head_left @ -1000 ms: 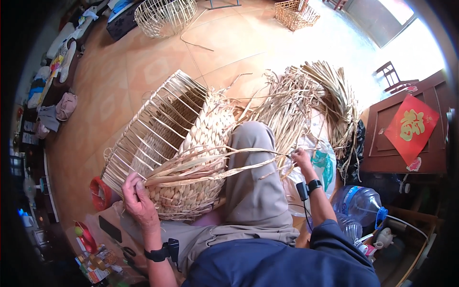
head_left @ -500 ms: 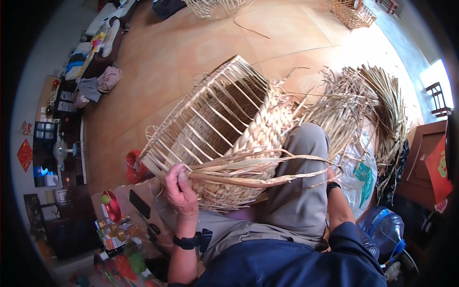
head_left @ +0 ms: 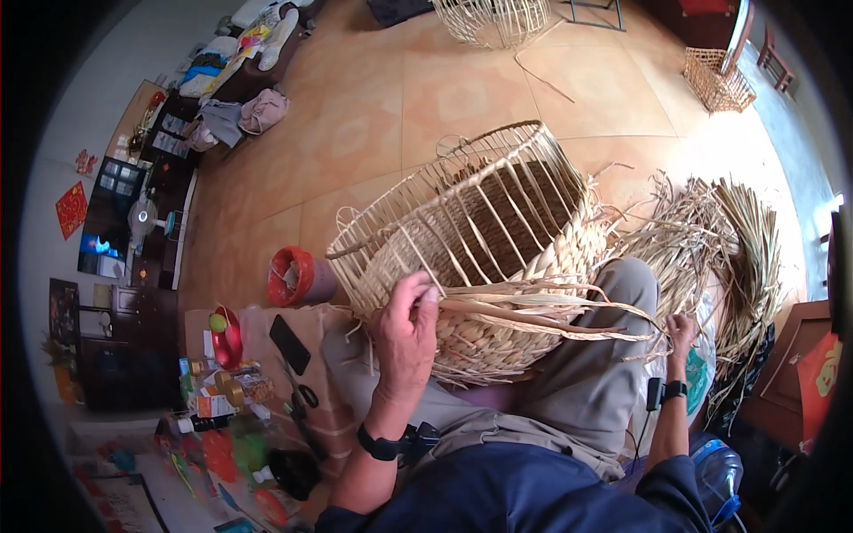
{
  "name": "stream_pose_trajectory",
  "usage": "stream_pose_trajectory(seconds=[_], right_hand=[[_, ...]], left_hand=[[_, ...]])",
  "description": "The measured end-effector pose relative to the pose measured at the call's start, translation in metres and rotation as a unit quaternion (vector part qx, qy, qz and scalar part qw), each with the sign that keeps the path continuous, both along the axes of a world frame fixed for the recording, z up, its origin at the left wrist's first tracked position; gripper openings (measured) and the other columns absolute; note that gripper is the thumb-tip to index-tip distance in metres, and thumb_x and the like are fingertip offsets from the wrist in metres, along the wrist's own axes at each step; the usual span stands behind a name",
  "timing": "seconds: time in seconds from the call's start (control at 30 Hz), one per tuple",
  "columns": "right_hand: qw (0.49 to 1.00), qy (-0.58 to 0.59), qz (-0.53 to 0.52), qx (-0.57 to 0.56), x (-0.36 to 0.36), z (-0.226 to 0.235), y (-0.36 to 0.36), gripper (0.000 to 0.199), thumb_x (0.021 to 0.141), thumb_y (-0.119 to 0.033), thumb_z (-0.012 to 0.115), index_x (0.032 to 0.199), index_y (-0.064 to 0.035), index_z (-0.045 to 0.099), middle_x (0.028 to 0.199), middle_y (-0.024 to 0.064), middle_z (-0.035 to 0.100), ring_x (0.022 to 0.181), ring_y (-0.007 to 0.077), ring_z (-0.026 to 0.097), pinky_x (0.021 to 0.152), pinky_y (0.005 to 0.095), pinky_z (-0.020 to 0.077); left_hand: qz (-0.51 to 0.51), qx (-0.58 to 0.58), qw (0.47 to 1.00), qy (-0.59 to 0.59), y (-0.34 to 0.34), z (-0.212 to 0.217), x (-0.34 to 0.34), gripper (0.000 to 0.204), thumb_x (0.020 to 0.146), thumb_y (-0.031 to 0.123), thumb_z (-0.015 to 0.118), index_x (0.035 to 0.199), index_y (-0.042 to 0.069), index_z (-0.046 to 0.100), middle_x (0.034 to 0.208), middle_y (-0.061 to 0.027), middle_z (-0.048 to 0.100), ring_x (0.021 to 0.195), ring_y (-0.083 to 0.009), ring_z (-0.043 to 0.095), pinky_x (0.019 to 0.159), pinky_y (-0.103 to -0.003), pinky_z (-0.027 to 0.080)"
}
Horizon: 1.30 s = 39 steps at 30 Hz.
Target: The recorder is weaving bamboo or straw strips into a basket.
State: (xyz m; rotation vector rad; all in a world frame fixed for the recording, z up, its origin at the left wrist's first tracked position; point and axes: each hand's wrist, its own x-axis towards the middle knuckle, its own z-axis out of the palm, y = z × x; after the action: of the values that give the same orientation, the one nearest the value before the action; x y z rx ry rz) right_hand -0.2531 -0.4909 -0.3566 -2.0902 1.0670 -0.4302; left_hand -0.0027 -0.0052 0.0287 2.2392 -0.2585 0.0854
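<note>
The inner bottom of the woven basket (head_left: 484,351) is hidden behind its near wall. The round cane frame (head_left: 493,19) is cut off by the upper edge. Whether the strands (head_left: 569,324) are gripped by the right hand (head_left: 681,333) is too small to be told.

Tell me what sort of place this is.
Probably a home's living room, also used for craft work: there's an electric fan, a red wall decoration and a part-woven basket.
</note>
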Motion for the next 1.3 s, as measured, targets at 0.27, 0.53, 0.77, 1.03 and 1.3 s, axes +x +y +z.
stream_pose_trajectory(seconds=[0.27,0.53,0.77,1.03,1.3], right_hand=[[0.929,-0.306,0.123,0.167,0.094,0.272,0.041,0.022,0.105,-0.013,0.061,0.125,-0.0029,0.063,0.094,0.0041,0.071,0.084,0.0117,0.065,0.085,0.0281,0.0502],[0.921,-0.128,0.352,0.104,0.169,0.439,0.216,0.023,0.096,0.001,0.066,0.118,-0.0018,0.069,0.085,0.0014,0.069,0.072,0.0067,0.061,0.063,0.0239,0.0481],[0.922,0.030,0.381,0.064,0.200,0.460,0.270,0.017,0.096,-0.013,0.072,0.104,0.0018,0.075,0.068,0.0062,0.066,0.059,0.0101,0.061,0.055,0.0285,0.0482],[0.910,0.086,0.401,0.063,0.212,0.465,0.287,0.023,0.095,-0.019,0.072,0.101,0.0030,0.075,0.067,0.0082,0.068,0.059,0.0106,0.063,0.055,0.0297,0.0486],[0.908,0.072,0.403,0.092,0.202,0.452,0.291,0.025,0.096,-0.023,0.071,0.098,0.0016,0.074,0.066,0.0060,0.067,0.058,0.0078,0.058,0.054,0.0290,0.0457]], left_hand=[[-0.061,-0.079,0.985,0.142,0.010,0.020,0.019,0.020,0.096,0.007,0.069,0.112,-0.006,0.067,0.096,-0.0121,0.075,0.092,-0.0137,0.071,0.084,-0.030,0.056],[-0.070,-0.062,0.988,0.123,0.013,0.023,0.019,0.020,0.094,0.002,0.065,0.113,-0.005,0.071,0.097,-0.0181,0.078,0.091,-0.0190,0.076,0.081,-0.030,0.057],[-0.083,-0.073,0.987,0.118,0.012,0.017,0.022,0.025,0.093,-0.001,0.066,0.118,-0.001,0.070,0.104,-0.0170,0.078,0.095,-0.0252,0.077,0.082,-0.032,0.059],[-0.073,-0.066,0.994,-0.047,0.010,0.000,0.012,0.037,0.089,-0.006,0.069,0.125,-0.002,0.063,0.113,-0.0203,0.073,0.103,-0.0364,0.072,0.087,-0.040,0.058],[-0.054,-0.066,0.994,-0.073,0.010,-0.001,0.003,0.020,0.090,-0.006,0.068,0.108,-0.002,0.061,0.097,-0.0188,0.069,0.089,-0.0366,0.070,0.077,-0.042,0.055]])
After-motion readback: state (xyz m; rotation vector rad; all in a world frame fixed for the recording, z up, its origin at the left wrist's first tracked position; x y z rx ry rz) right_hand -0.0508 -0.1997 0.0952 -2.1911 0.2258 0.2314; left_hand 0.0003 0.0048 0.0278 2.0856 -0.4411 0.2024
